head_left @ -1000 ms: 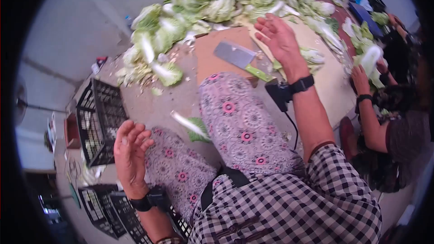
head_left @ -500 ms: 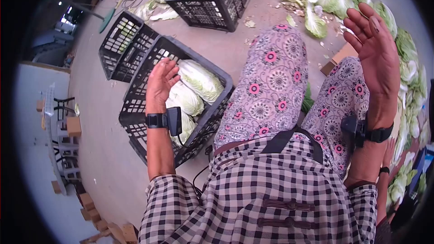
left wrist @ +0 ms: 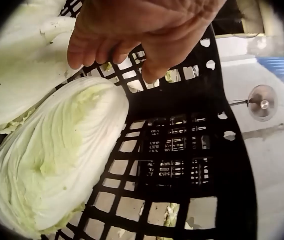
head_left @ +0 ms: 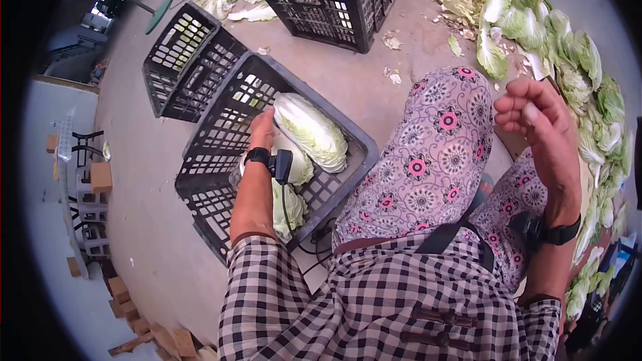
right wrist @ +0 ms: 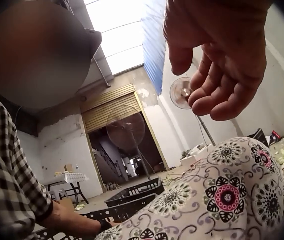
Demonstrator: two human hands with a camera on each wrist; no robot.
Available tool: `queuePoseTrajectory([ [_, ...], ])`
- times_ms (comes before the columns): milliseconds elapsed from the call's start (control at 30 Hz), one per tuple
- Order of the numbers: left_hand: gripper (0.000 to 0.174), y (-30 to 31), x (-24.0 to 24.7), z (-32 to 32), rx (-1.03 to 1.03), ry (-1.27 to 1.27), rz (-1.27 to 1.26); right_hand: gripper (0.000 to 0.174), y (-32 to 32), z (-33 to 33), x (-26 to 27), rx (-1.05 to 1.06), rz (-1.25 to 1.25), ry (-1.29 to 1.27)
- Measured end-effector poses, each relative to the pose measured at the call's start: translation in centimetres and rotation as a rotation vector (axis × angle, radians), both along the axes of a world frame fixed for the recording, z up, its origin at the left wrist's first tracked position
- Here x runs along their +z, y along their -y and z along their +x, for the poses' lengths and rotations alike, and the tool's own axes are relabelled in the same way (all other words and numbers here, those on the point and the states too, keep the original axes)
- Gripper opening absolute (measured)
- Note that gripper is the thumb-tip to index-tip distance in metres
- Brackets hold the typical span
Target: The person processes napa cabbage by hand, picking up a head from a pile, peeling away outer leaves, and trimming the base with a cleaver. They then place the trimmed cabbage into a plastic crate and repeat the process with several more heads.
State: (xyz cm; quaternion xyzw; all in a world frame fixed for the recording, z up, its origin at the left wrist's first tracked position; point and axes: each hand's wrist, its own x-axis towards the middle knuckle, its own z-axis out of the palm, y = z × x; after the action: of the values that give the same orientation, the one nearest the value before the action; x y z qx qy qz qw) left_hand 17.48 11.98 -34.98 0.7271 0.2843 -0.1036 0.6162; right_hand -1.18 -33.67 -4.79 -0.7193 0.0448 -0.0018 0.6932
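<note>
My left hand reaches down into a black plastic crate beside my leg. Several Chinese cabbages lie in it: one long pale cabbage at the far side, another cabbage partly hidden by my wrist, and a third nearer me. In the left wrist view, the fingers of that hand are bent loosely, fingertips right at the edge of the upper cabbage, thumb apart. A lower cabbage lies beneath. My right hand hangs in the air over my knee, fingers loosely curled around nothing.
Another black crate stands ahead, and a further crate adjoins the cabbage crate on its far left. Loose cabbage leaves pile along the right. A cable runs from my left wrist. Cardboard boxes lie at lower left.
My view has swung left, from the cleaver and board to the crate. The left hand has come down among the cabbages, while the right hand stays raised and empty.
</note>
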Motion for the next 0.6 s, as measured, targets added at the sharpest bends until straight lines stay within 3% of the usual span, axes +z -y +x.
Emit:
queuePoseTrajectory([
  [133,0.075,-0.4,-2.4,2.2,-0.045,0.024,0.158,0.028,0.2,0.2,-0.9,-0.045,-0.031,-0.078],
  [167,0.085,-0.2,-2.5,2.3,-0.063,-0.102,0.087,0.028,0.4,0.3,-1.3,-0.061,-0.023,-0.097],
  [267,0.094,0.4,-5.0,3.4,-0.122,0.045,0.375,0.028,0.8,0.5,-2.2,-0.111,-0.012,-0.149],
  [300,0.099,0.4,-5.2,3.9,-0.158,-0.009,0.414,0.028,1.1,0.4,-2.5,-0.122,-0.011,-0.175],
  [433,0.098,-1.1,-6.1,5.4,-0.172,-0.199,0.142,0.029,1.3,0.6,-3.0,-0.153,-0.017,-0.214],
  [533,0.092,-1.5,-6.4,4.0,-0.119,0.024,0.223,0.030,1.5,0.5,-3.0,-0.123,-0.026,-0.178],
  [600,0.085,1.0,-0.9,1.1,-0.064,0.028,0.081,0.030,1.6,0.3,-2.9,-0.108,-0.025,-0.164],
])
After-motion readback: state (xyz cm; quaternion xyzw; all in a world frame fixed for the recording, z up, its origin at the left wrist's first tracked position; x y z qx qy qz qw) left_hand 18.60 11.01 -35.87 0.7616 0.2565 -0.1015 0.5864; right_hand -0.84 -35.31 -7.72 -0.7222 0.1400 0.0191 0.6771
